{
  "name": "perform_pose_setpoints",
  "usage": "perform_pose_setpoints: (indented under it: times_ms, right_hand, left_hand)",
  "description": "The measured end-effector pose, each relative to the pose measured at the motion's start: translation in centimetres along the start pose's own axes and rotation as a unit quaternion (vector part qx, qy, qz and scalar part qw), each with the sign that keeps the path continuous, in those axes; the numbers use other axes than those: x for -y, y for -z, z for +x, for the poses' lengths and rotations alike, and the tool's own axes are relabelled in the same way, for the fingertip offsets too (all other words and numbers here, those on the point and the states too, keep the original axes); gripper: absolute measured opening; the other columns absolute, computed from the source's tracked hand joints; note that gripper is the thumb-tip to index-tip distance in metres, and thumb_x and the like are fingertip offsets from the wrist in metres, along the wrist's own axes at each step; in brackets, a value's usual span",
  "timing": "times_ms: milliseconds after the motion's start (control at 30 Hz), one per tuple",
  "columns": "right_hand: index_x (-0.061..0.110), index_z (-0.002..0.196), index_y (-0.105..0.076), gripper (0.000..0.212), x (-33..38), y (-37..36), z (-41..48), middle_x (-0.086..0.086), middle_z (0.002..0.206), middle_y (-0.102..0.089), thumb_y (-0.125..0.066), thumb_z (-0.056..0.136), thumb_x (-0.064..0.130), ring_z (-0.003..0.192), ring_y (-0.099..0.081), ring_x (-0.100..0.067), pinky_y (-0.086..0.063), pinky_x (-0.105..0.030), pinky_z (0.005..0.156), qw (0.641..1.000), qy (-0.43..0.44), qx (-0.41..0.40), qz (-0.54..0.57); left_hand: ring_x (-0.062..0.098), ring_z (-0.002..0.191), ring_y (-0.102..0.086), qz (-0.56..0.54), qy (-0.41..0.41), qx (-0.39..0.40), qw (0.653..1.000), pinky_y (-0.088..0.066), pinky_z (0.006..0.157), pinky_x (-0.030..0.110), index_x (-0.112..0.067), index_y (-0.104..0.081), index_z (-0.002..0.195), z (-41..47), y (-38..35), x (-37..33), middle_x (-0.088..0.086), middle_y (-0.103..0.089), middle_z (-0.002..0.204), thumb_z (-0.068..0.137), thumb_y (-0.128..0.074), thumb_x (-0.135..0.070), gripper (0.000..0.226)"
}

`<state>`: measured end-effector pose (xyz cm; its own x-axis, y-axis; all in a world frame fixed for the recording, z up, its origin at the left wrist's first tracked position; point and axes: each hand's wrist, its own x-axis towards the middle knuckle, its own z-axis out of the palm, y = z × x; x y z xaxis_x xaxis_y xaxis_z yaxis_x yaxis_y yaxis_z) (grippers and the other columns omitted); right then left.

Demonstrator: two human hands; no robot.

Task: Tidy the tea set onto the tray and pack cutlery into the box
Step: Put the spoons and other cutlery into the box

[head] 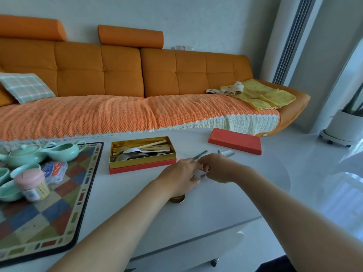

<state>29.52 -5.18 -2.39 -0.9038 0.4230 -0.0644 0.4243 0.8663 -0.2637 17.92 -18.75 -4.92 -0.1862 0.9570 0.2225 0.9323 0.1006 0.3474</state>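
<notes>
Two forearms over the white table (216,213), both bare from the wrist back to the table's near edge. Left hand (180,175) and right hand (220,169) are likewise uncovered. Dark fabric (275,265) shows below the table's near right corner; the garment cannot be told.

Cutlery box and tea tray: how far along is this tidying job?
Looks mostly done. The green tea set sits on the patterned tray, and the open box already holds spoons and chopsticks. Both the left hand and right hand grip grey-handled cutlery beside it. Left: that cutlery, a gold piece under the left wrist, and the red lid.
</notes>
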Motion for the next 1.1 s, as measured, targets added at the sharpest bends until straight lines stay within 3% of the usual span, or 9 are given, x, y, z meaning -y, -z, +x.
perform_pose_setpoints:
  times_ms: [167,433,533,633,733,900,1100]
  right_hand:
    - [0.029,0.109,-0.07,0.026,1.9,0.0,1.5,0.012,0.09,-0.066,-0.071,0.084,0.02,0.084,-0.061,-0.011,-0.047,-0.023,0.071,0.997,0.021,-0.056,0.044]
    - [0.024,0.103,-0.072,0.019,4.2,0.1,4.6,0.009,0.094,-0.064,-0.069,0.089,0.011,0.083,-0.063,-0.011,-0.047,-0.014,0.066,0.979,0.018,-0.135,0.152]
    - [0.022,0.105,-0.073,0.018,5.5,-0.2,6.2,0.005,0.098,-0.063,-0.069,0.09,0.013,0.085,-0.059,-0.011,-0.046,-0.019,0.074,0.975,0.049,-0.166,0.14]
    - [0.022,0.108,-0.073,0.02,6.9,-1.0,7.9,0.004,0.098,-0.062,-0.065,0.092,0.013,0.084,-0.056,-0.011,-0.042,-0.021,0.074,0.974,0.069,-0.176,0.126]
    - [0.02,0.112,-0.072,0.023,8.3,-1.9,10.0,0.004,0.096,-0.056,-0.059,0.096,0.012,0.084,-0.055,-0.015,-0.04,-0.024,0.073,0.972,0.071,-0.188,0.118]
    - [0.017,0.113,-0.071,0.026,9.8,-2.9,13.3,-0.003,0.106,-0.059,-0.053,0.097,0.007,0.091,-0.057,-0.019,-0.039,-0.024,0.076,0.972,0.059,-0.184,0.135]
    - [0.021,0.112,-0.071,0.034,10.9,-3.7,15.9,-0.003,0.114,-0.061,-0.043,0.099,0.006,0.091,-0.062,-0.022,-0.05,-0.029,0.075,0.979,0.001,-0.151,0.135]
  left_hand:
    - [0.017,0.101,-0.059,-0.06,0.042,-0.044,0.996,-0.047,0.077,0.027,-0.024,-0.065,0.115,-0.3,1.2,1.3,-0.004,-0.062,0.112,0.099,-0.052,-0.027,0.021]
    - [0.011,0.099,-0.053,-0.157,0.154,-0.182,0.958,-0.038,0.076,0.02,-0.021,-0.059,0.115,-0.8,3.9,5.5,-0.007,-0.056,0.112,0.099,-0.053,-0.023,0.017]
    - [0.014,0.098,-0.055,-0.185,0.199,-0.209,0.939,-0.041,0.071,0.022,-0.022,-0.057,0.116,-1.3,5.0,7.4,-0.003,-0.058,0.113,0.098,-0.054,-0.027,0.018]
    - [0.014,0.099,-0.055,-0.189,0.223,-0.228,0.929,-0.041,0.078,0.026,-0.022,-0.056,0.117,-1.6,5.9,9.4,-0.001,-0.057,0.115,0.097,-0.056,-0.027,0.02]
    - [0.016,0.109,-0.051,-0.109,0.216,-0.248,0.938,-0.04,0.088,0.028,-0.019,-0.055,0.125,-1.9,6.6,11.7,0.002,-0.051,0.125,0.097,-0.054,-0.023,0.029]
    - [0.026,0.123,-0.044,0.087,0.147,-0.187,0.967,-0.04,0.1,0.041,-0.014,-0.052,0.134,-2.6,6.7,15.1,0.004,-0.049,0.133,0.097,-0.054,-0.024,0.038]
    - [0.021,0.141,-0.028,0.1,0.157,-0.063,0.981,-0.028,0.113,0.042,-0.02,-0.036,0.148,-2.2,6.5,16.8,-0.002,-0.033,0.155,0.101,-0.038,-0.042,0.052]
